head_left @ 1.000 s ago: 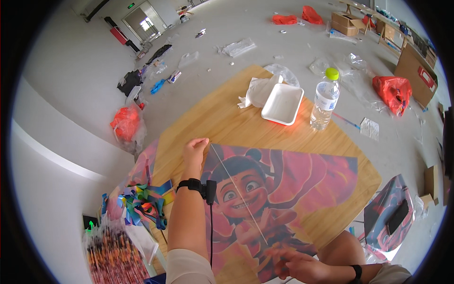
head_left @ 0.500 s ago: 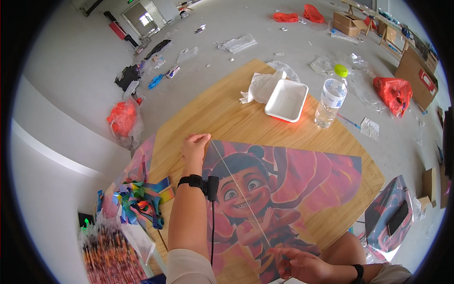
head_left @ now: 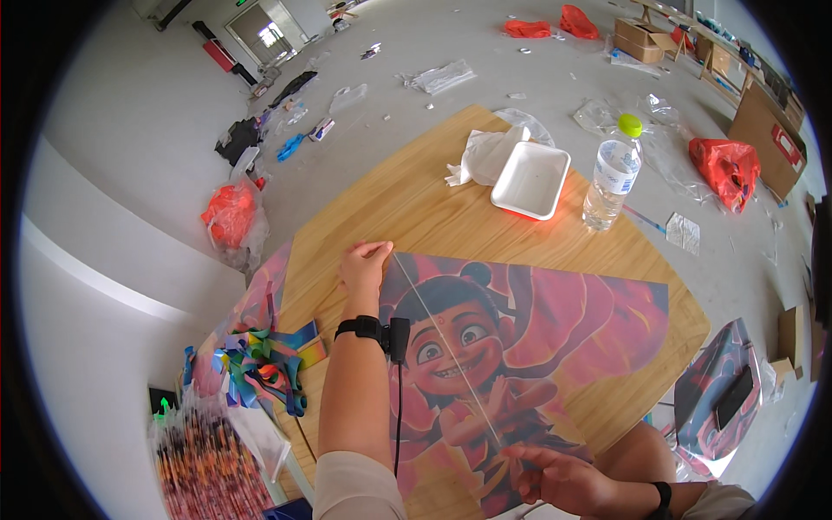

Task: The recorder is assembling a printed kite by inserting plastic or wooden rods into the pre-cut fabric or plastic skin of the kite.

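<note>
A printed sheet (head_left: 555, 334) with a cartoon child in reds and purples lies on the wooden table. A thin, straight white strand (head_left: 446, 349) crosses it slantwise, from the upper left corner down toward the near side; whether it is string or a slender rod I cannot tell. At that corner, my left hand (head_left: 366, 264) is closed, thumb and finger pinching the strand's far end. My right hand (head_left: 559, 481) is at the near end, index finger reaching to the strand and the other fingers curled; its grip there is partly hidden.
Beyond the sheet, a white tray (head_left: 530, 180), crumpled tissue (head_left: 485, 156) and a water bottle (head_left: 614, 178) stand on the wooden table (head_left: 381, 204). Coloured ribbons (head_left: 264, 364) lie left. A phone (head_left: 734, 399) rests on a printed surface at right. Bags and boxes litter the floor.
The whole view has shifted slightly, placing most things a little to the right. Both hands keep nearly the same places at the two ends of the strand.
</note>
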### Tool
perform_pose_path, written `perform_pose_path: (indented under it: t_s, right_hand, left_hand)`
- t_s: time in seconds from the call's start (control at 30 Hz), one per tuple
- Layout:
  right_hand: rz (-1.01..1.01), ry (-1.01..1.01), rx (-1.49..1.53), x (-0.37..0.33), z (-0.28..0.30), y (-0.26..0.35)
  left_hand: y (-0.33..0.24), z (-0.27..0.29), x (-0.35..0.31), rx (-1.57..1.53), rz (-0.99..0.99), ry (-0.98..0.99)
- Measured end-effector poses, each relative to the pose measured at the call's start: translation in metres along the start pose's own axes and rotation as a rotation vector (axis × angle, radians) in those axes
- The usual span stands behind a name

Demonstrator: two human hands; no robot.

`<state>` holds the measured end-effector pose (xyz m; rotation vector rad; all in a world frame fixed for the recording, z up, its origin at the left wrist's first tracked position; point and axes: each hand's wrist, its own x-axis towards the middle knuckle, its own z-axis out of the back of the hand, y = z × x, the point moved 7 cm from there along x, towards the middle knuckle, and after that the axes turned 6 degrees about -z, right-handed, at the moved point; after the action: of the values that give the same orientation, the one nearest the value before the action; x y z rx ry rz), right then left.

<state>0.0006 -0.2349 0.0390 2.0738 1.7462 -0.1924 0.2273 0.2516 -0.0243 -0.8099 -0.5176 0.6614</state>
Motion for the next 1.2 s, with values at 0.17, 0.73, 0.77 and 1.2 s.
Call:
perform_pose_path:
  t_s: [0.17, 0.73, 0.77, 1.2]
  right_hand:
    - [0.001, 0.009, -0.022, -0.002, -0.003, 0.003]
    - [0.009, 0.032, 0.05, 0.0, -0.004, 0.0]
    - [0.021, 0.012, 0.067, 0.0, -0.004, 0.0]
    - [-0.049, 0.106, 0.062, 0.003, 0.015, -0.016]
  left_hand:
    - [0.007, 0.002, 0.001, 0.028, 0.004, -0.013]
    - [-0.014, 0.013, -0.01, 0.296, 0.13, -0.037]
    - [-0.014, 0.012, -0.01, 0.299, 0.147, -0.007]
    - [-0.008, 0.007, -0.004, 0.285, 0.057, 0.137]
